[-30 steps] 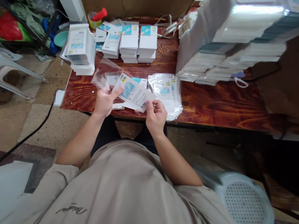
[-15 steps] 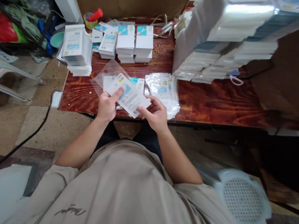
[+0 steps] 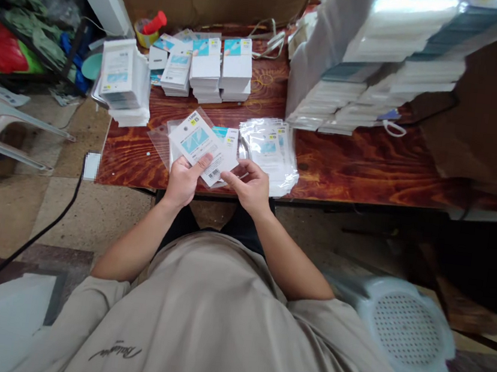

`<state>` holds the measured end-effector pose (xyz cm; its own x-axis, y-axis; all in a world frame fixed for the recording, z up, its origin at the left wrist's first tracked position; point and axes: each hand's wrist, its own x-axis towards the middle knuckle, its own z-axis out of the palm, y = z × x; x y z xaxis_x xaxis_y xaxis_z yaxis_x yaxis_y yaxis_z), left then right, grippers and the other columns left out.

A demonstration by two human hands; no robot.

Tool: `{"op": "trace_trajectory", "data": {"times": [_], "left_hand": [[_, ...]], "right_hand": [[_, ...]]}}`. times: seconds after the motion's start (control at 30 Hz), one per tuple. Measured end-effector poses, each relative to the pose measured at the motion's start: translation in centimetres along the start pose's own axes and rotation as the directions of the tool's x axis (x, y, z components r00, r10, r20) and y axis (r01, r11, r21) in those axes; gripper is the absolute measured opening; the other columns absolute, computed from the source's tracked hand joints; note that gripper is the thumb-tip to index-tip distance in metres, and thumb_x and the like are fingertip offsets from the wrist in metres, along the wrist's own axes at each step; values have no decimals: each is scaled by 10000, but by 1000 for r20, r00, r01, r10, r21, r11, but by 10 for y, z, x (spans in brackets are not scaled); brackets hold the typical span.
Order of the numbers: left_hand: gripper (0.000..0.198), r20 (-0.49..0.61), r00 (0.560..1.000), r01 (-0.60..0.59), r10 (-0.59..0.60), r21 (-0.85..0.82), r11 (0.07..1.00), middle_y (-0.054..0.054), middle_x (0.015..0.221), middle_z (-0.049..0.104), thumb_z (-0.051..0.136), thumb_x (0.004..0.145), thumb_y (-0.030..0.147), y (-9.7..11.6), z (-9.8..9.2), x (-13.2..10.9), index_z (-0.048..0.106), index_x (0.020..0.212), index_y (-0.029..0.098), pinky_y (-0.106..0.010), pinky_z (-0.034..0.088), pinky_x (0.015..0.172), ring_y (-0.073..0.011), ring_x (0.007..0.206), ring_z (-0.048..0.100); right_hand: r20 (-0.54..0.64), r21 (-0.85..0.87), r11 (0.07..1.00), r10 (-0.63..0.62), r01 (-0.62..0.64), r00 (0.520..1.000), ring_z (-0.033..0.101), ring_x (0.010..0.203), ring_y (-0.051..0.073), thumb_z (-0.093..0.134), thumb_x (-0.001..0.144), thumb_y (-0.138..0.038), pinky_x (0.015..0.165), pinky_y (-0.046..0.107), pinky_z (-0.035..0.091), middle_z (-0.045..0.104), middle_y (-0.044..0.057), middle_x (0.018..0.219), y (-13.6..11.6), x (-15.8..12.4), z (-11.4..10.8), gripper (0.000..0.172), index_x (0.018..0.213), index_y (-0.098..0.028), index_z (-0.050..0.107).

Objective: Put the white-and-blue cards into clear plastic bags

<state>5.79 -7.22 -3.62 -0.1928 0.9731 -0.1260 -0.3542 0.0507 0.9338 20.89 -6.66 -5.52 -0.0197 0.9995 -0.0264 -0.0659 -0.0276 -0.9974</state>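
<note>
My left hand (image 3: 184, 181) grips a printed white-and-blue card (image 3: 196, 137) near its lower edge, thumb on top. My right hand (image 3: 250, 187) pinches the lower right corner of what it holds, a white card edge beside the printed card; whether this is the same card or a second one under it I cannot tell. Beneath the cards a clear plastic bag (image 3: 159, 139) lies on the table, and a blue-topped card (image 3: 229, 137) shows partly behind. Just right of my right hand is a spread pile of bagged cards (image 3: 270, 152).
Card stacks (image 3: 206, 66) stand along the back of the wooden table (image 3: 345, 174). A stack of packaged cards (image 3: 121, 77) is at the left, near a tape roll (image 3: 144, 33). Tall piles of clear bags (image 3: 325, 75) rise at the right, beside scissors (image 3: 394, 128). A plastic stool (image 3: 409, 329) stands behind right.
The printed card has turned more upright and its top shows more. My left thumb now lies lower on it. My right hand has shifted slightly left.
</note>
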Motion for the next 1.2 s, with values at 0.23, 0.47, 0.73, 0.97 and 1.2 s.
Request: {"op": "trace_trajectory", "data": {"times": [0.23,0.47,0.73,0.97,1.2], "left_hand": [[457,-130,981,14,146,790,613,-159,1091,737,804,812,586,18,-37,26,671,1008,194,-488,530,1025,-354,1145,694],[508,-224,969,201,108,961,190,-182,1096,708,908,639,470,19,-87,68,601,949,209,-483,492,986,-385,1125,663],[294,-228,972,206,60,945,253,-41,778,657,853,679,316,24,-96,79,578,739,231,-363,472,822,-246,816,642],[231,-281,952,128,118,720,682,-8,717,667,794,729,208,24,-92,77,586,829,217,-274,452,621,-157,597,588],[304,-163,981,79,103,826,557,-71,628,658,662,906,351,28,-96,76,650,642,200,-310,444,607,-198,556,594]], "right_hand": [[-249,-66,998,-6,-11,969,526,519,96,726,830,-673,494,213,417,698,14,697,-5,12,-58,495,779,-183,677],[-294,-842,540,-445,-9,846,696,920,285,650,909,-579,785,394,557,741,167,1073,0,12,-94,561,1252,-137,694],[607,-765,195,-104,614,788,551,1298,366,712,945,-394,1084,479,449,660,218,1365,-17,11,5,440,1255,-84,682],[732,-674,18,152,739,664,598,1138,333,361,1044,-124,785,383,468,673,242,1178,-30,11,12,329,1171,-43,653],[765,-643,40,92,765,638,668,1005,267,383,1049,-126,747,335,422,730,183,1084,-20,12,4,280,1106,-83,654]]}}
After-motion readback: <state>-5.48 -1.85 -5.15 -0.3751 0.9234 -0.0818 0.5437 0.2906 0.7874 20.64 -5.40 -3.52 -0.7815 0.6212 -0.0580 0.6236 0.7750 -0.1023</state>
